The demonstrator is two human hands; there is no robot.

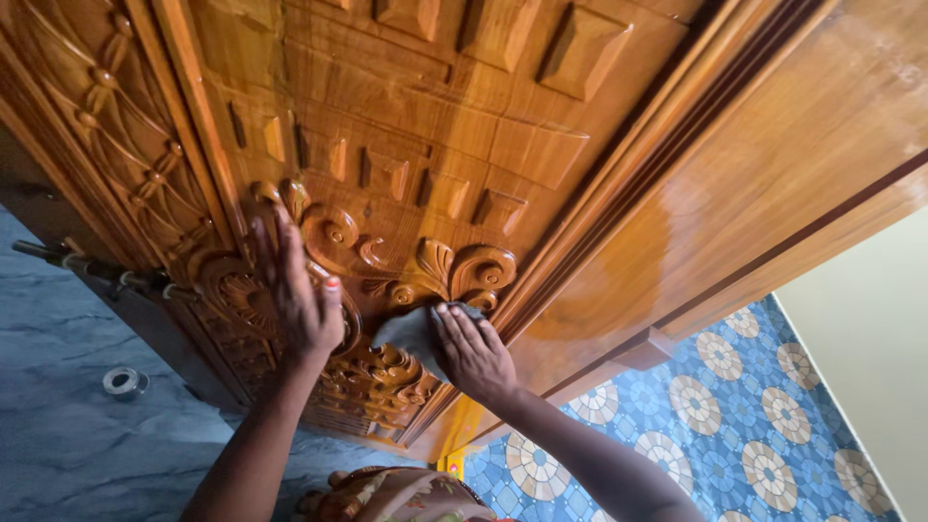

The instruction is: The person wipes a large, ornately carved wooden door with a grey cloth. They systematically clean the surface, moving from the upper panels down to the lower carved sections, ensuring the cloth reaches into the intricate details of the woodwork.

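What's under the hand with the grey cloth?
Under the right hand lies a grey cloth, pressed on the carved wooden door. The carving beneath the cloth is hidden.

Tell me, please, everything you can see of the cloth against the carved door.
The cloth is small, grey and crumpled. The right hand presses it flat-fingered against the scrollwork low on the glossy brown wooden door; the fingers cover part of it. The left hand rests on the carving beside it, apart from it.

Grey marbled floor [68, 435] occupies seven to nine o'clock, bearing a small metal ring [123, 382] at eight; blue patterned tile floor [735, 435] with round motifs spans four to five o'clock.
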